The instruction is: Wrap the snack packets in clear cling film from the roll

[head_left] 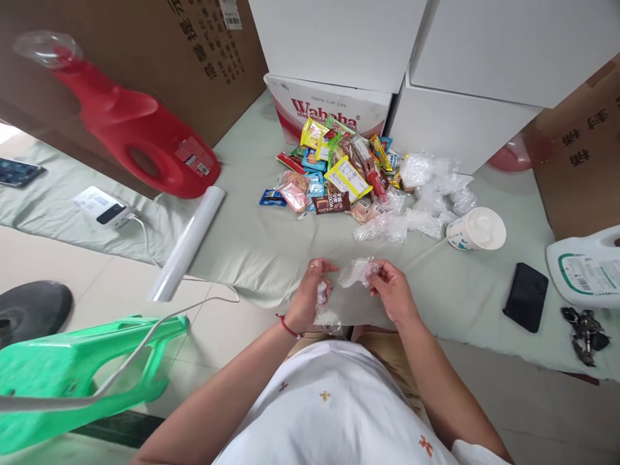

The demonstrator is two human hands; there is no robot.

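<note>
Both hands are just in front of my body, at the near edge of the cloth-covered table. My left hand is closed round a crumpled clear plastic bag, part of which hangs below the fingers. Between thumb and fingers, my right hand pinches another piece of clear plastic, which points toward the left hand. Beyond the hands lies a heap of small wrapped snacks in yellow, blue, pink and brown packets. Crumpled clear plastic bags are bunched at its right side.
A white paper cup, black phone, keys and white jug are on the right. Leftward are a red jug, plastic-film roll, white device and green stool. A Wahaha box stands behind the snacks.
</note>
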